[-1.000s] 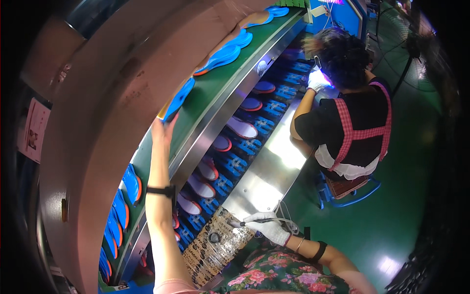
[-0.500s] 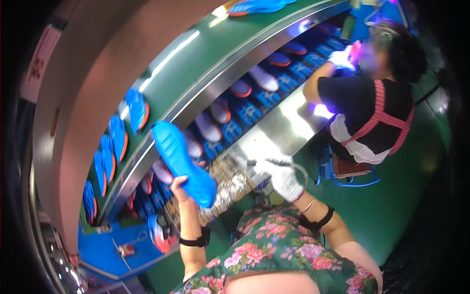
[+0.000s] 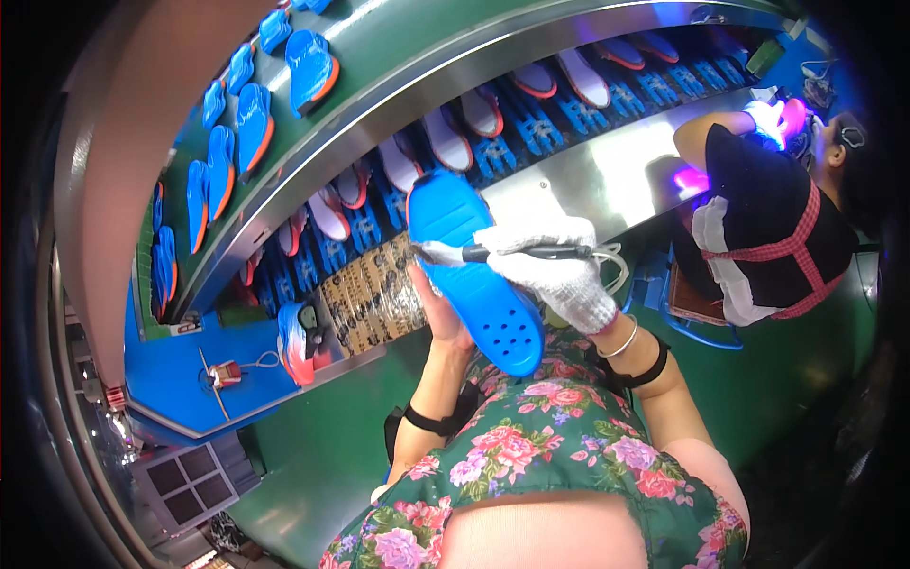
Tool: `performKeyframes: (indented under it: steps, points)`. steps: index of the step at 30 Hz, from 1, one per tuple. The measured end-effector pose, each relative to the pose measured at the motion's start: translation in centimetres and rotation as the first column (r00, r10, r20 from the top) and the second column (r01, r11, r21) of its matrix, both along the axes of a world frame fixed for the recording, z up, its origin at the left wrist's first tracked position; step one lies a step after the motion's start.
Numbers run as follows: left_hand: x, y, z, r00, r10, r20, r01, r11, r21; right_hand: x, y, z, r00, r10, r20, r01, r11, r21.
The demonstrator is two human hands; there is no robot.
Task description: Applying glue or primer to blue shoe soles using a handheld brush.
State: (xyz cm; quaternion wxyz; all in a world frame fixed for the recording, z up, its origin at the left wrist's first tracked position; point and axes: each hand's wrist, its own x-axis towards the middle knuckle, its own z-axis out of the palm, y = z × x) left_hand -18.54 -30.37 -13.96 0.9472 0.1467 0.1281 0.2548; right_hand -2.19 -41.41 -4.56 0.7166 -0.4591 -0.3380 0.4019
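Left hand [image 3: 442, 318] is clamped on the blue sole [image 3: 464, 280], gripping its left edge, some fingers hidden behind (we can't tell exactly how they sit). We'd say it's held this way to turn the holed face up and leave it clear for the other hand. Right hand [image 3: 561, 270], white glove, is closed round the brush [image 3: 477, 253]; bristles are at the sole's left edge, contact unclear to us. Sole lies just right of the left hand and partly under the right one, slanting in front of the body, holed end nearest us, far end toward the shoes [image 3: 445, 142] in the rack. More blue soles [image 3: 254, 128] sit on the green belt [image 3: 389, 59], mostly spaced apart, probably for easy picking up
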Motion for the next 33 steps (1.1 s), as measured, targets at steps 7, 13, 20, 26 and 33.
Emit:
performKeyframes:
  steps: [7,13,20,26,33]
  points:
    - [2.0,-0.8,4.1,0.968,0.152,-0.201,-0.137,0.987,0.086,0.4,0.9,0.3,0.884,-0.201,0.423,0.167,0.979,0.118]
    - [4.3,-2.7,5.1,0.884,0.272,-0.380,-0.192,0.953,0.236,2.2,2.1,1.2,0.567,-0.417,0.710,0.243,0.909,0.340]
    - [4.2,-1.9,4.5,0.872,0.176,-0.457,-0.065,0.966,0.249,0.3,2.1,0.0,0.376,-0.337,0.863,0.138,0.941,0.307]
    - [4.2,-1.9,4.2,0.909,0.238,-0.341,-0.102,0.922,0.373,0.7,2.4,-0.2,0.684,-0.464,0.564,0.289,0.881,0.374]
    - [3.5,0.3,3.7,0.923,0.204,-0.325,-0.052,0.905,0.423,0.0,1.9,0.1,0.776,-0.320,0.543,0.183,0.939,0.292]
